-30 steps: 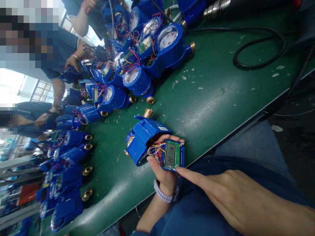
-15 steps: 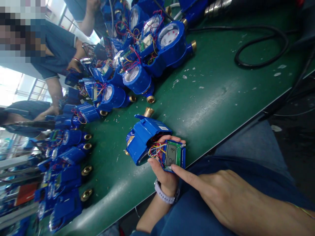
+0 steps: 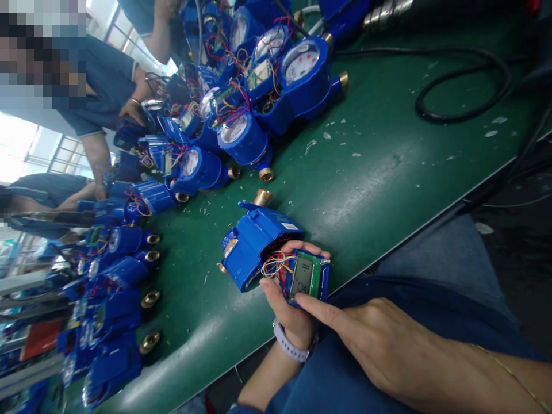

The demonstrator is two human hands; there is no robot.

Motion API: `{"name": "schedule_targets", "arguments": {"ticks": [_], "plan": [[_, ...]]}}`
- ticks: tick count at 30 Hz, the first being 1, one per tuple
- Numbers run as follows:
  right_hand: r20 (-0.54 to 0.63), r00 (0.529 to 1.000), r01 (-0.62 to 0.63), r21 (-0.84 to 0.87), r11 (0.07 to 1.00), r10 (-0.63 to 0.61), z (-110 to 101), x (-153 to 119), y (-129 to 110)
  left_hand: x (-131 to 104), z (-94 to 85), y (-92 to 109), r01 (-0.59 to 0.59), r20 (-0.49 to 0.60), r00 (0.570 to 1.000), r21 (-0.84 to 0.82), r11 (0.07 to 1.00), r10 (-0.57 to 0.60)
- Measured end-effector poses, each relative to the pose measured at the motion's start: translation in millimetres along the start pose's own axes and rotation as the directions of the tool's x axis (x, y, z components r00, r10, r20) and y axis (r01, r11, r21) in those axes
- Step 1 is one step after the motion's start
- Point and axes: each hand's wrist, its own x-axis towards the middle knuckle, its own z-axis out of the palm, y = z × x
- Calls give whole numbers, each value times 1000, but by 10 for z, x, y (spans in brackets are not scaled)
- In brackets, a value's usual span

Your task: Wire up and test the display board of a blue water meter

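Note:
My left hand (image 3: 293, 316) has its fingers wrapped around a small LCD display module (image 3: 309, 270), a green circuit board in a blue frame, with the screen facing up. Segment characters show on its grey screen, turned sideways. The index finger of my right hand (image 3: 375, 333) is stretched out and rests at the screen's near lower corner; its other fingers are curled and hold nothing. Thin coloured wires (image 3: 276, 263) run from the module into an opened blue water meter (image 3: 254, 241), which lies tilted on the green table beside my left hand, a brass fitting at its far end.
Several blue water meters (image 3: 302, 75) with loose wires crowd the far side, and more line the left side (image 3: 114, 356). A black cable (image 3: 466, 118) loops at the upper right. Co-workers' arms (image 3: 95, 155) reach in at the upper left. The table's front edge (image 3: 414, 230) runs diagonally.
The characters on the screen look different. My right fingertip has shifted slightly left and down along the module's edge, and the module has moved a little right and down in view.

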Motion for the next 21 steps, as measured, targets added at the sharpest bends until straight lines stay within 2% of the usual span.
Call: {"name": "schedule_targets", "arguments": {"ticks": [3,12,16,21], "plan": [[-43,998,43,-29,999,-44,14,-12,-11,5,11,1,18,-8,1000,-23,1000,-18],[-63,998,-2,68,998,6,-15,5,-47,6,24,-35,-9,-40,999,-23,1000,8],[-89,995,-37,155,987,51,-31,42,-77,3,61,-80,-43,-78,996,-32,999,41],[-139,980,-100,273,957,143,-145,63,-114,-7,50,-118,-10,-73,997,-72,997,5]]}}
